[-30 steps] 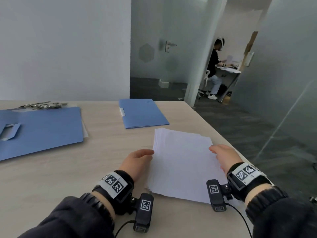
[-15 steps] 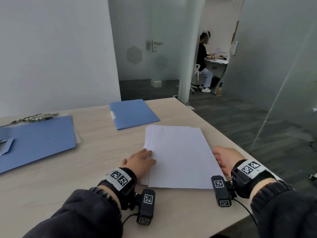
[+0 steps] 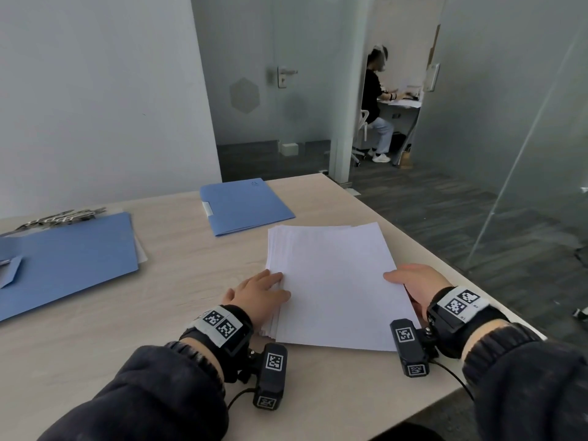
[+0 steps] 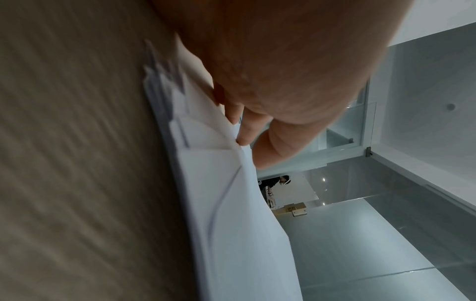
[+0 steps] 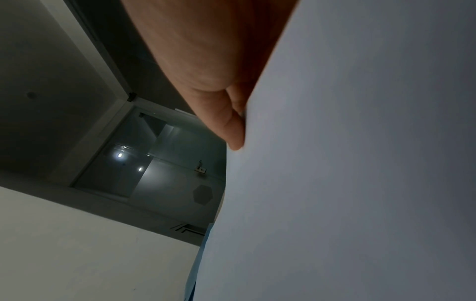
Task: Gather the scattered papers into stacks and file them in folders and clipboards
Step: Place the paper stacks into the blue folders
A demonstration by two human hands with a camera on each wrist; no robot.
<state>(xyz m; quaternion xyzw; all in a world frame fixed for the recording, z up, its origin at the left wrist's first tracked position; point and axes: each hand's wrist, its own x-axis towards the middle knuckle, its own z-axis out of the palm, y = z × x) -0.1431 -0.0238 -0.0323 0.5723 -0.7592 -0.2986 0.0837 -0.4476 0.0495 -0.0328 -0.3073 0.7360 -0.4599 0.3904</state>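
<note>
A stack of white papers (image 3: pixel 334 281) lies on the wooden table (image 3: pixel 178 281) in front of me. My left hand (image 3: pixel 261 294) rests against the stack's left edge, fingers fairly straight; in the left wrist view its fingertips (image 4: pixel 243 140) touch the fanned sheet edges (image 4: pixel 206 163). My right hand (image 3: pixel 410 281) holds the right edge, thumb on top, the other fingers hidden below the paper (image 5: pixel 360 163). A small blue folder (image 3: pixel 245 205) lies closed behind the stack. A larger blue folder (image 3: pixel 63 259) lies at the left.
Metal clipboard clips (image 3: pixel 60 216) show behind the large folder. The table's right edge (image 3: pixel 461 275) runs just past my right hand, with dark floor beyond. A person (image 3: pixel 375 103) sits at a desk in the far room, behind glass walls.
The stack has turned and slid nearer to me, and its sheets are more even. Both hands have moved back along its sides. The camera view has shifted.
</note>
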